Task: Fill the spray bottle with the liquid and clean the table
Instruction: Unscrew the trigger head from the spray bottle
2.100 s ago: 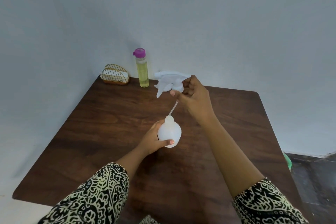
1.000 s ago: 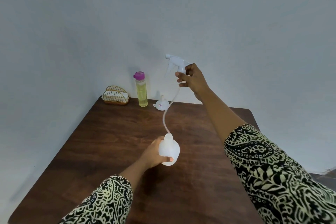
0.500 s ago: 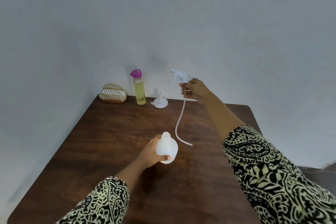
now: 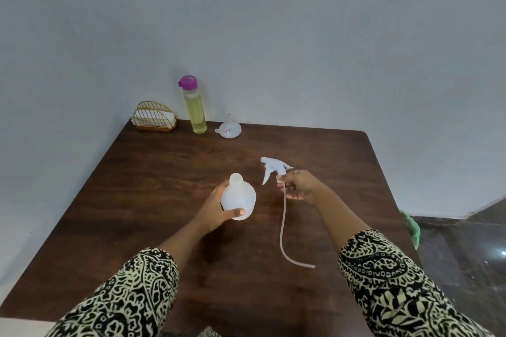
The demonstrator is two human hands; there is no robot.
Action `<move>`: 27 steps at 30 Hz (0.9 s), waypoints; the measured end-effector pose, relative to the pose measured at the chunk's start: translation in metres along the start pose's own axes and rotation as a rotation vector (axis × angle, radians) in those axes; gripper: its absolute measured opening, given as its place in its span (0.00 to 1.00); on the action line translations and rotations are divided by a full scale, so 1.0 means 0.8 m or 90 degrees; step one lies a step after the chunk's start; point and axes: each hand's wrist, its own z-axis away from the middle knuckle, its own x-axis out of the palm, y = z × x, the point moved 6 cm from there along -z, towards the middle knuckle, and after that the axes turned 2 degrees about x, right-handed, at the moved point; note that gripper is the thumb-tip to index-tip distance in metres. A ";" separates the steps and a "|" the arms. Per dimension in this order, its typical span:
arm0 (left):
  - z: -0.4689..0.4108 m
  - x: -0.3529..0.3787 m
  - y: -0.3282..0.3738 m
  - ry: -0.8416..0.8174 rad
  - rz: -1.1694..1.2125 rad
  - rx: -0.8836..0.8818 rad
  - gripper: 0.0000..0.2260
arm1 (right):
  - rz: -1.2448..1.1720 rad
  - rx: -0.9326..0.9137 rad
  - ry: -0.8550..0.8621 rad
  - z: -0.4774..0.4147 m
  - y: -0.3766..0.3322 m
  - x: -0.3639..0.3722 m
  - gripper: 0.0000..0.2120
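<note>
**Spray bottle open, head off**

One dark wooden table (image 4: 153, 178). On it, at the far edge: one wire holder (image 4: 154, 117), one tall bottle of yellow liquid (image 4: 194, 107) with purple cap, one small white funnel (image 4: 228, 128). One white spray bottle (image 4: 241, 197), neck uncapped, mid-table. One trigger head (image 4: 273, 168) with one long dip tube (image 4: 284, 238) trailing onto the wood.

Left hand (image 4: 219, 210) wraps the bottle body, fingers curled closed around it. Right hand (image 4: 299, 189) pinches the trigger head's collar, fingers closed on it, just right of the bottle. Hands apart.
</note>
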 end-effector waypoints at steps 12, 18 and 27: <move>0.001 0.002 -0.001 0.012 0.013 -0.013 0.45 | 0.033 0.018 0.137 -0.027 0.049 -0.006 0.10; 0.001 0.001 -0.003 0.016 0.033 -0.016 0.49 | 0.140 0.020 0.188 -0.030 0.053 -0.016 0.13; -0.001 0.001 -0.005 0.068 0.006 0.001 0.41 | 0.237 0.019 0.219 -0.023 0.049 -0.026 0.10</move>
